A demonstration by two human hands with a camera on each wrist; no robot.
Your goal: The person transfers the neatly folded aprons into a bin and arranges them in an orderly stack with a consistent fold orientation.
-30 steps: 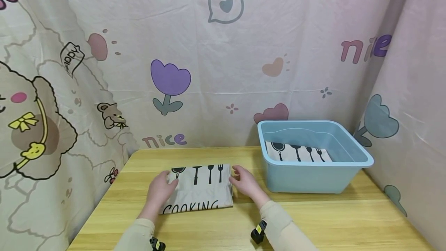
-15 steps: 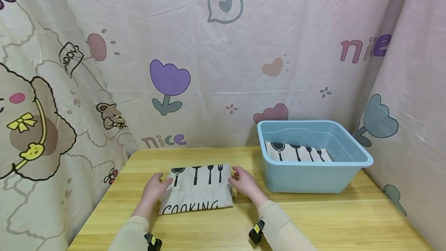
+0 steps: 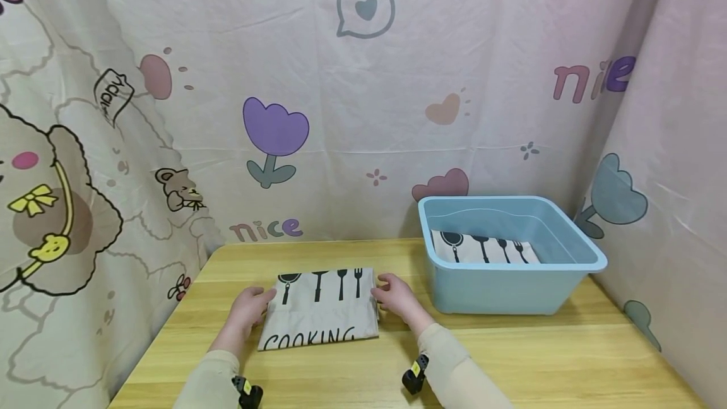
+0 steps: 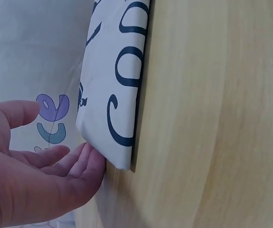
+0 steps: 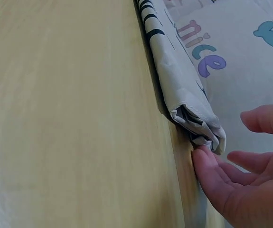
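Note:
A folded white cloth [image 3: 320, 311], printed with black kitchen utensils and the word COOKING, lies flat on the wooden table. At its left edge is my left hand [image 3: 247, 309], thumb raised and apart from the fingers. In the left wrist view the fingertips [image 4: 93, 159] reach the cloth's corner from below. My right hand [image 3: 397, 298] is at the opposite edge. The right wrist view shows its fingertips [image 5: 202, 154] right at the underside of the layered, folded end, with the thumb [image 5: 257, 119] held away from the cloth.
A light blue plastic tub [image 3: 500, 289] stands at the back right of the table [image 3: 341, 377]. Inside it lies another cloth [image 3: 483, 250] with the same utensil print. A patterned curtain [image 3: 352, 93] hangs behind and along both sides.
My left hand has drawn back leftward from over the cloth's edge and lowered beside it. My right hand has barely moved, and the cloth stays in place.

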